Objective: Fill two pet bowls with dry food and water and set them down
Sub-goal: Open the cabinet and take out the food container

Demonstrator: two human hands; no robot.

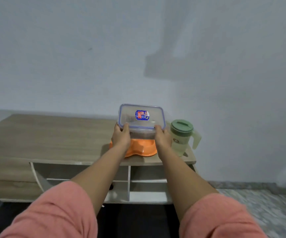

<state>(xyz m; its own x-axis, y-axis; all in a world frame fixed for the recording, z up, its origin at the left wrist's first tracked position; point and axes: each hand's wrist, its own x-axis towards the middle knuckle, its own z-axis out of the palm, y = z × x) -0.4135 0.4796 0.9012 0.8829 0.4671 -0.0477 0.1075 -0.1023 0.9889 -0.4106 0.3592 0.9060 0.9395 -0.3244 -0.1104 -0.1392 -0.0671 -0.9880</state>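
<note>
Both hands, left hand (pixel 121 137) and right hand (pixel 162 139), grip lidded food container (pixel 141 120) over orange bowl (pixel 138 149). Jug (pixel 181 137) at 3 o'clock; elbowing it risks spill.

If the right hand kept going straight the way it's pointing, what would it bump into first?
The right hand already grips the food container, so that blocks it at once. Past the container, probably only the wall, though depth is hard to judge. The green pitcher sits off to its side.
</note>
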